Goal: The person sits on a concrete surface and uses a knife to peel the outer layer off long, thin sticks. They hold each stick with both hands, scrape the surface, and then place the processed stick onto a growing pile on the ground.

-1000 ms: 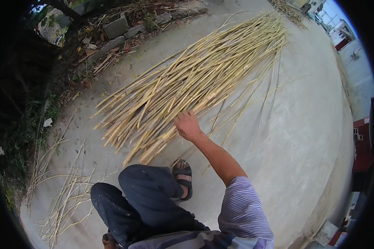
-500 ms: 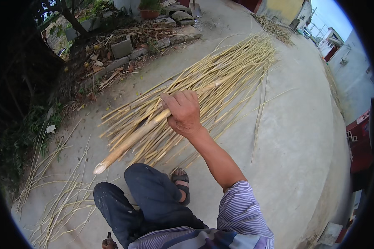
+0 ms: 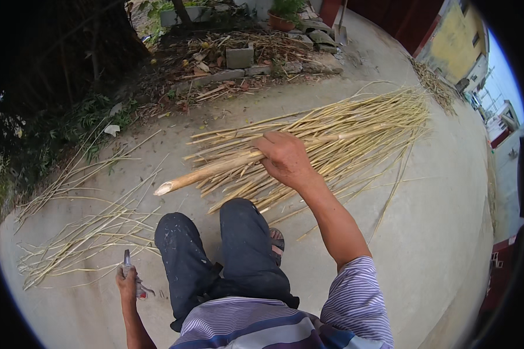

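A: We see the right hand (image 3: 285, 160) near the middle, fingers curled tight around a thick, pale yellow cane stalk (image 3: 215, 170). The stalk is round and smooth, and its cut end points toward nine o'clock, angled slightly down, with a slanted, raw tip.

B: We agree. Behind that hand, from the centre out to two o'clock, lies the big pile of stalks (image 3: 355, 131): long, thin, dry, straw-coloured, fanned on the ground, with wispy ends at the far side. The held stalk is raised above the near edge of the pile.

A: At seven o'clock we find the left hand (image 3: 128, 285), low beside the knee, fingers clenched on a small metal cutting tool (image 3: 128, 262). Its grey tip sticks up out of the fist; we cannot tell the tool's exact kind.

B: At eight o'clock a looser scatter of thin stalks (image 3: 81, 238) lies flat, greener and finer than the main pile.

A: The concrete ground (image 3: 436, 232) looks pale grey and rough. At six o'clock we see dark, paint-flecked trousers (image 3: 215, 256), a striped shirt sleeve (image 3: 355, 302), and a sandal (image 3: 276, 239) just under the right knee.

B: At twelve o'clock, grey blocks (image 3: 239, 57) edge a bed of dry leaves.
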`<control>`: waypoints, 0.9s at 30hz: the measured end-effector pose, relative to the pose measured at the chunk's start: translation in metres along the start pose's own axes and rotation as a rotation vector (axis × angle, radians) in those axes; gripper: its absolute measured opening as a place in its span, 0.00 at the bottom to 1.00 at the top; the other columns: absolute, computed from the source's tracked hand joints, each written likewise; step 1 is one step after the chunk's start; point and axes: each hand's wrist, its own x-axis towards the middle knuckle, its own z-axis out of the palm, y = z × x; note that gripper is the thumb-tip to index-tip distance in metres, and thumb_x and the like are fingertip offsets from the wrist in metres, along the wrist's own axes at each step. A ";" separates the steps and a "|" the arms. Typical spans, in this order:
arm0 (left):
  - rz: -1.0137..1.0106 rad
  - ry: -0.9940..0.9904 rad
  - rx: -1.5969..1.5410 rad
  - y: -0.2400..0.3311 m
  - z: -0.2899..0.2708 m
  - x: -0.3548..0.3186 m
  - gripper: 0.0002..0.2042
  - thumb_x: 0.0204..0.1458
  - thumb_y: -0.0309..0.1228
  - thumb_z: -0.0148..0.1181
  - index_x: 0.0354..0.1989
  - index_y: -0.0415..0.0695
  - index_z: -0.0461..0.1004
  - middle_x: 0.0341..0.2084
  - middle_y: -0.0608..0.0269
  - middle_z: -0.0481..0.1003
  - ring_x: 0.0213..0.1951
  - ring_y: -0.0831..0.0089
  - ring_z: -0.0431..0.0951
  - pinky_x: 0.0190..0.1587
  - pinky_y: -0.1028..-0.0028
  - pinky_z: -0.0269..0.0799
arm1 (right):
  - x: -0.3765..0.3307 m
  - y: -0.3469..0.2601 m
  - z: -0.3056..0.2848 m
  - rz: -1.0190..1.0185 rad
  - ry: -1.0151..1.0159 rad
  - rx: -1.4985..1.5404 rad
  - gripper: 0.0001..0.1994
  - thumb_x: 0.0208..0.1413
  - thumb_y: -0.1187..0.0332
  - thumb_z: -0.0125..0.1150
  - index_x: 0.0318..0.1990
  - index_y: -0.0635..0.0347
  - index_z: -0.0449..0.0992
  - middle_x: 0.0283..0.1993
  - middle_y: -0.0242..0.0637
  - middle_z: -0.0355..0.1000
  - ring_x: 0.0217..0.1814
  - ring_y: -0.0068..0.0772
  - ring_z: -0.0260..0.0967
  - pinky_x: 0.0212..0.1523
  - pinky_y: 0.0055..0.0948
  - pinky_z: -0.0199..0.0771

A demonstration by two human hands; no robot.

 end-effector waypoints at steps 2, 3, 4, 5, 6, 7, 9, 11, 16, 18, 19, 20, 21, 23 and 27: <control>0.116 0.032 -0.039 0.072 0.027 0.007 0.09 0.52 0.33 0.62 0.33 0.42 0.70 0.22 0.69 0.71 0.23 0.82 0.68 0.25 0.78 0.65 | 0.011 -0.032 -0.006 0.016 -0.017 0.062 0.18 0.35 0.78 0.63 0.40 0.57 0.73 0.29 0.39 0.65 0.35 0.47 0.69 0.31 0.42 0.69; 0.188 0.054 -0.069 0.107 0.032 -0.003 0.11 0.53 0.36 0.64 0.34 0.42 0.71 0.23 0.70 0.71 0.23 0.83 0.68 0.26 0.78 0.65 | 0.016 -0.047 -0.006 -0.019 -0.028 0.121 0.21 0.34 0.78 0.63 0.42 0.57 0.74 0.29 0.39 0.65 0.34 0.46 0.69 0.31 0.41 0.69; 0.257 0.060 -0.120 0.133 0.040 -0.013 0.14 0.54 0.38 0.67 0.34 0.42 0.72 0.23 0.71 0.72 0.24 0.83 0.68 0.27 0.78 0.65 | 0.024 -0.063 -0.002 -0.055 -0.053 0.163 0.23 0.34 0.78 0.64 0.44 0.56 0.75 0.30 0.38 0.65 0.33 0.45 0.69 0.30 0.40 0.69; 0.299 0.012 -0.202 0.151 0.044 -0.020 0.14 0.55 0.39 0.66 0.36 0.41 0.71 0.23 0.70 0.72 0.24 0.83 0.69 0.28 0.79 0.66 | 0.028 -0.074 0.002 -0.096 -0.078 0.179 0.23 0.34 0.78 0.64 0.45 0.56 0.75 0.30 0.38 0.65 0.32 0.45 0.69 0.29 0.39 0.69; 0.409 -0.072 -0.323 0.174 0.050 -0.030 0.16 0.56 0.41 0.65 0.39 0.41 0.70 0.23 0.69 0.72 0.24 0.82 0.70 0.28 0.79 0.67 | 0.031 -0.085 0.005 -0.135 -0.100 0.187 0.24 0.33 0.78 0.64 0.45 0.56 0.75 0.30 0.38 0.65 0.30 0.44 0.68 0.28 0.39 0.68; 0.501 -0.106 -0.419 0.191 0.054 -0.041 0.20 0.56 0.44 0.64 0.42 0.40 0.68 0.23 0.66 0.72 0.24 0.80 0.72 0.28 0.78 0.70 | 0.037 -0.097 0.008 -0.151 -0.099 0.223 0.24 0.34 0.78 0.65 0.45 0.56 0.75 0.29 0.38 0.65 0.29 0.43 0.68 0.28 0.39 0.68; 0.586 -0.220 -0.620 0.214 0.057 -0.060 0.25 0.54 0.49 0.64 0.45 0.38 0.66 0.26 0.59 0.73 0.24 0.75 0.74 0.25 0.76 0.71 | 0.042 -0.119 0.006 -0.161 -0.107 0.275 0.23 0.35 0.77 0.67 0.45 0.57 0.76 0.29 0.38 0.66 0.28 0.43 0.68 0.27 0.39 0.68; 0.694 -0.217 -0.707 0.225 0.059 -0.067 0.27 0.54 0.50 0.64 0.46 0.37 0.66 0.26 0.58 0.73 0.24 0.75 0.74 0.27 0.76 0.72 | 0.043 -0.134 0.004 -0.176 -0.163 0.275 0.22 0.36 0.75 0.70 0.45 0.57 0.76 0.29 0.38 0.67 0.28 0.42 0.69 0.28 0.38 0.69; 0.690 -0.093 -0.608 0.233 0.052 -0.065 0.26 0.49 0.47 0.70 0.44 0.37 0.70 0.31 0.65 0.76 0.30 0.81 0.74 0.33 0.80 0.70 | 0.041 -0.165 0.007 -0.213 -0.151 0.336 0.22 0.38 0.72 0.74 0.46 0.60 0.77 0.33 0.40 0.72 0.32 0.42 0.73 0.30 0.36 0.72; 0.730 -0.098 -0.589 0.230 0.050 -0.065 0.26 0.48 0.46 0.71 0.44 0.38 0.71 0.31 0.67 0.76 0.32 0.82 0.74 0.35 0.81 0.70 | 0.045 -0.179 0.009 -0.273 -0.116 0.349 0.23 0.38 0.72 0.74 0.47 0.60 0.77 0.33 0.40 0.73 0.32 0.42 0.73 0.31 0.36 0.72; 0.750 -0.104 -0.579 0.228 0.050 -0.065 0.25 0.48 0.46 0.72 0.44 0.38 0.71 0.32 0.67 0.76 0.33 0.83 0.73 0.36 0.81 0.70 | 0.045 -0.184 0.010 -0.300 -0.097 0.354 0.24 0.38 0.72 0.74 0.47 0.60 0.77 0.33 0.40 0.73 0.33 0.42 0.73 0.31 0.36 0.72; 0.790 -0.044 -0.492 0.229 0.050 -0.063 0.29 0.48 0.51 0.68 0.42 0.38 0.66 0.28 0.59 0.74 0.24 0.76 0.76 0.26 0.76 0.74 | 0.045 -0.185 0.013 -0.343 -0.089 0.354 0.25 0.38 0.70 0.74 0.49 0.60 0.77 0.31 0.39 0.71 0.30 0.40 0.71 0.28 0.36 0.70; 0.816 -0.010 -0.479 0.227 0.051 -0.064 0.28 0.48 0.51 0.69 0.41 0.38 0.66 0.28 0.59 0.74 0.24 0.76 0.76 0.26 0.76 0.74 | 0.045 -0.189 0.012 -0.339 -0.100 0.336 0.25 0.38 0.70 0.74 0.49 0.60 0.77 0.30 0.38 0.70 0.29 0.39 0.70 0.27 0.35 0.69; 0.877 0.066 -0.440 0.227 0.047 -0.062 0.27 0.49 0.50 0.69 0.39 0.39 0.66 0.27 0.58 0.74 0.24 0.76 0.76 0.26 0.76 0.73 | 0.047 -0.199 0.006 -0.338 -0.112 0.308 0.25 0.39 0.68 0.73 0.50 0.60 0.77 0.28 0.37 0.68 0.27 0.38 0.68 0.25 0.35 0.67; 0.955 0.047 -0.534 0.236 0.044 -0.062 0.24 0.49 0.48 0.70 0.36 0.40 0.65 0.25 0.58 0.73 0.24 0.75 0.74 0.25 0.76 0.70 | 0.046 -0.206 -0.006 -0.313 -0.155 0.309 0.25 0.41 0.66 0.72 0.51 0.60 0.77 0.25 0.36 0.65 0.24 0.37 0.65 0.23 0.35 0.65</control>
